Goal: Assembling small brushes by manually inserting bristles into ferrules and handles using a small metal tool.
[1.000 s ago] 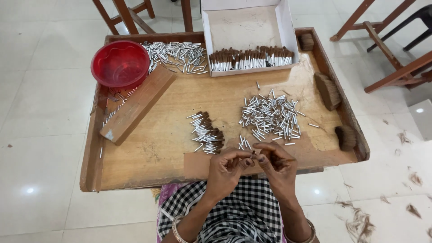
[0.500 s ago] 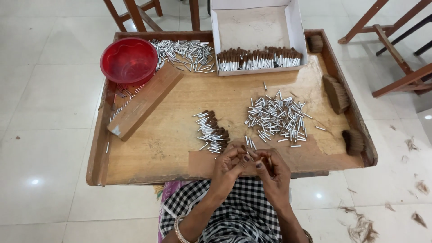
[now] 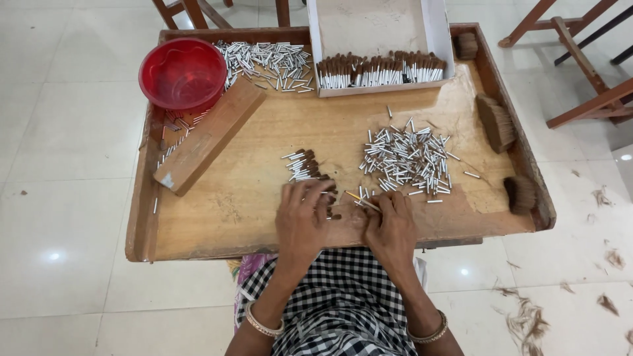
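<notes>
A person sits at a wooden tray-like surface (image 3: 231, 217) with raised edges, seen from above. The left hand (image 3: 302, 221) lies palm down with fingers spread and open, its fingertips touching the near end of a small heap of brown-tipped silver tubes (image 3: 307, 168). The right hand (image 3: 391, 224) also rests on the wood, fingers curled loosely; a thin yellowish stick (image 3: 361, 200) pokes out from under its fingers toward the left hand, though whether the hand actually grips it cannot be told. Just beyond the right hand spreads a loose pile of short silver tubes (image 3: 407, 158).

At the far edge sits a white cardboard box (image 3: 372, 26) holding a row of finished brown-tipped tubes (image 3: 379, 70) along its near wall. To the left of the box lies another scatter of silver tubes (image 3: 267, 60), beside a red plastic bowl (image 3: 182, 72). A long wooden block (image 3: 210, 135) lies at a slant near the bowl. Three tufts of brown fibre (image 3: 496, 122) sit along the right side. Bangles circle both wrists, and a black-and-white checked garment (image 3: 343, 303) covers the lap.
</notes>
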